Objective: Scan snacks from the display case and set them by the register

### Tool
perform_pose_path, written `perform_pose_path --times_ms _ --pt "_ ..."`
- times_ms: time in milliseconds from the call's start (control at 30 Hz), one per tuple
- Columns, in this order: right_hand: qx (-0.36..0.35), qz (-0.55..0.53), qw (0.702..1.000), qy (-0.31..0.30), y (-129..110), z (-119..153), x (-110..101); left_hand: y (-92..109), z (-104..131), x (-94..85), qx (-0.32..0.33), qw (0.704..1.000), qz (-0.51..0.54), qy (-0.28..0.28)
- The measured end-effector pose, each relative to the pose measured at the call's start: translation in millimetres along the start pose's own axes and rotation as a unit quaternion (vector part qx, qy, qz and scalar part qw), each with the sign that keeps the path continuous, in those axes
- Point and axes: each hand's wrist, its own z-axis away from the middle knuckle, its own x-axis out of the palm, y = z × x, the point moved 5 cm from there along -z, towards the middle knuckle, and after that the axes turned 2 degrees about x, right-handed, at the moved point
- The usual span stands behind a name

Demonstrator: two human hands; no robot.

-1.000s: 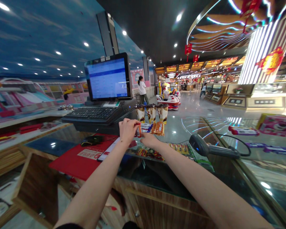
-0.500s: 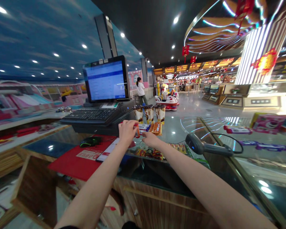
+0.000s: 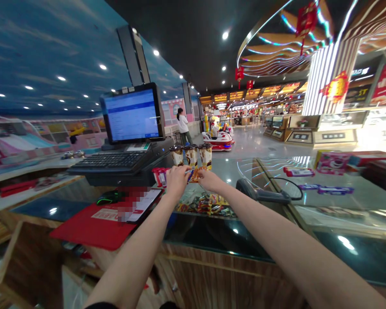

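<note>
1. Now red packets [image 3: 160, 177] lie released toward the counter's [image 3: 231, 171] far edge.
2. My left hand [image 3: 177, 181] has reached the blue packet [image 3: 190, 175]; I can't tell whether its fingers grip.
3. My right hand [image 3: 210, 181] touches the orange packet [image 3: 195, 175], grip unclear; work seems shifted rightward.

One packet [image 3: 195, 175] is orange, the mat [image 3: 83, 232] red.

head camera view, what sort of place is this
It looks like a shop checkout counter in a mall-like hall: a screen with a keyboard, what appears to be a handheld scanner, and lidded cups lined up on the glass counter.
</note>
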Motion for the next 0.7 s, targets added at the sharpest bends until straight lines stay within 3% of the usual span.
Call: perform_pose_path --times_ms 267,533,700 --pt "0.020 0.016 0.999 0.026 29 13 -45 26 -6 7.7 -0.004 1.000 -0.003 -0.018" --pt "0.074 0.044 0.994 0.070 80 30 -90 62 -16 25.5 0.000 0.997 0.017 -0.076" --pt "0.084 0.032 0.990 0.109 121 46 -120 83 -25 44.2 -0.006 0.990 0.099 -0.097"
